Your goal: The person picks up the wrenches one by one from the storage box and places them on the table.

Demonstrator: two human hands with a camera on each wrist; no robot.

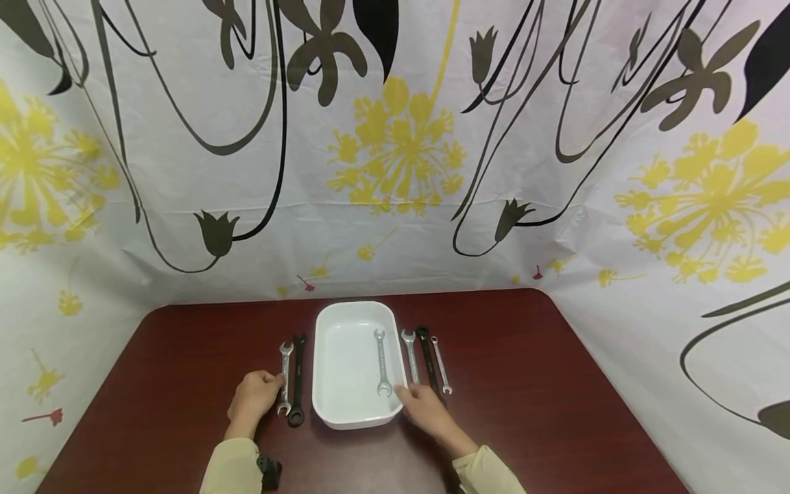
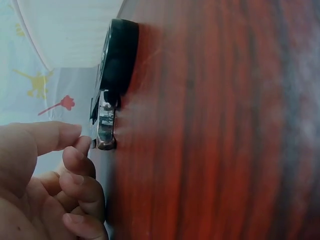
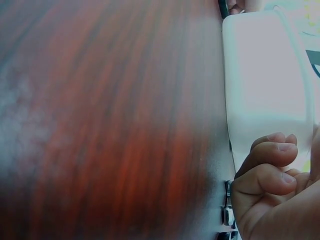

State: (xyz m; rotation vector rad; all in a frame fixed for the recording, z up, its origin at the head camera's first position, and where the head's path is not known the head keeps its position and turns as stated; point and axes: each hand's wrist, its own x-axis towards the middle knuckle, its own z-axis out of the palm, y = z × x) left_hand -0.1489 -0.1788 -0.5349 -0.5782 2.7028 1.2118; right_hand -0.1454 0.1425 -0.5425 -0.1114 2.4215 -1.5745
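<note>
I count one wrench [image 1: 381,361] in the tray [image 1: 327,405], five left on the desk [image 1: 524,384]; left hand [image 1: 253,398] touches the silver wrench [image 1: 284,379], right hand [image 1: 426,405] loosely curled, empty.

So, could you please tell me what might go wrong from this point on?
The left hand touches the silver wrench, which lies tight against the black wrench; lifting one may drag the other along. The right hand sits close to the white tray rim and could nudge it, possibly shifting the wrench inside.
</note>
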